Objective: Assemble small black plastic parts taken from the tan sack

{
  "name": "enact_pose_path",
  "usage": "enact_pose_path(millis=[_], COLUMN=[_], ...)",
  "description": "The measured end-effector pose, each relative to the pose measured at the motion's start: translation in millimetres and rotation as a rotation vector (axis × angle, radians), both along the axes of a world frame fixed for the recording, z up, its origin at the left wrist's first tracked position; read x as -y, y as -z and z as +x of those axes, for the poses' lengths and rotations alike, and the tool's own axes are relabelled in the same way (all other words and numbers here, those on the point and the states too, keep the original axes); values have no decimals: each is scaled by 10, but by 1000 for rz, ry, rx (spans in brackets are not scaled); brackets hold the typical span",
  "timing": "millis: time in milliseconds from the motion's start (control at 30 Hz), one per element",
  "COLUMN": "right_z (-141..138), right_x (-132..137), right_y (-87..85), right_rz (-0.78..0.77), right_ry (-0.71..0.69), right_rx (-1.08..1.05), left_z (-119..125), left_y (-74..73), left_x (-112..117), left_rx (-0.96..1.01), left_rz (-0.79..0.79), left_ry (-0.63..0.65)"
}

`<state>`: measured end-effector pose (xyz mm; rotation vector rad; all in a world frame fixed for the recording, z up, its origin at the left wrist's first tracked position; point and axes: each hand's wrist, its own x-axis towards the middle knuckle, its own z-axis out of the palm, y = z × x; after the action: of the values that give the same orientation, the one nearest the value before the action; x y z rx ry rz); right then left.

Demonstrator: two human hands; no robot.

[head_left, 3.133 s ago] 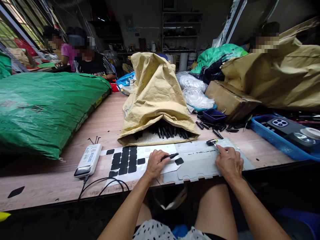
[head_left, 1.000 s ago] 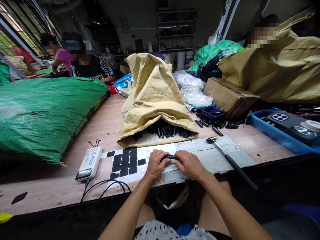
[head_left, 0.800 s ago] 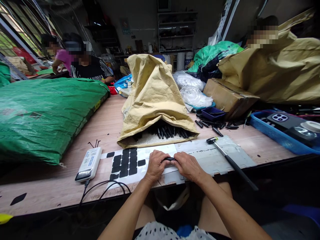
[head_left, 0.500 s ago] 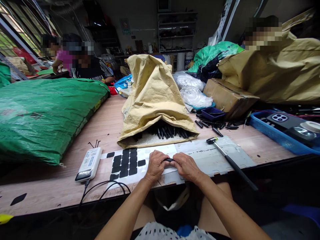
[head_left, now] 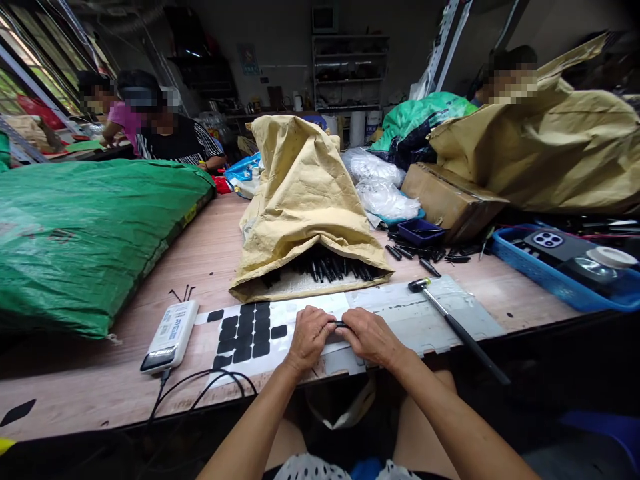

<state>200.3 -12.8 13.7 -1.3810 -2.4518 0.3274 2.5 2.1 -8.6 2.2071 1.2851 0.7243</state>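
My left hand [head_left: 313, 333] and my right hand [head_left: 369, 335] meet over the front of the table, fingers closed. Between them they grip a slim black pen-like piece [head_left: 341, 324], one end in each hand; most of it is hidden by fingers. Just left of my hands, black rounded-square stickers [head_left: 245, 330] lie on a white sheet [head_left: 287, 307]. Beyond my hands, a tan sack [head_left: 305, 200] opens toward me, with many similar black pieces [head_left: 327, 265] in its mouth. To the right, a hammer [head_left: 445, 313] rests on a grey board [head_left: 390, 317].
A green sack [head_left: 90, 233] fills the left. A white power bank [head_left: 170, 337] with black cables lies near the front edge. At right are loose black pieces [head_left: 429, 268], a cardboard box [head_left: 447, 200] and a blue basket [head_left: 560, 280] holding a phone. Other people sit at the back.
The view has shifted slightly, so the whole scene sits a little further left and lower. Both hands keep their grip on the black piece, with little other movement.
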Motion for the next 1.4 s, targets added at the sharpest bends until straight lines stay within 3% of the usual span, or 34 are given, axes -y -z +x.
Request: enact_pose_path(millis=[300,500,667,767,1000,1100,1200,1300,1333,1400], right_z=[36,384,948,1144,1135,1140,1156,1162,1161,1160], right_x=[5,-17,-230,-325,-356,-358,-363,-369,-371,-374], right_y=[-7,-54,117,268,401,394,401,417,421,424], right_rz=[-29,-1,65,117,260,261,263,260,261,264], right_ry=[24,86,334,446,454,461,470,463,463,466], right_rx=[-27,-143,-133,-142,-96,-110,-119,-126,-127,-126], left_z=[-2,-7,4,9,16,32,62,114,139,199], left_y=[-18,-22,-41,-57,-33,-135,-368,-503,-467,-240], left_x=[1,-9,-14,-5,-3,16,189,579,742,1063], left_rx=[-41,-23,12,24,35,41,92,223,263,304], left_rz=[-18,-37,-25,-21,-14,-19,-5,-127,-215,-430], left_ry=[9,11,1,-12,-20,-26,2,153,214,221])
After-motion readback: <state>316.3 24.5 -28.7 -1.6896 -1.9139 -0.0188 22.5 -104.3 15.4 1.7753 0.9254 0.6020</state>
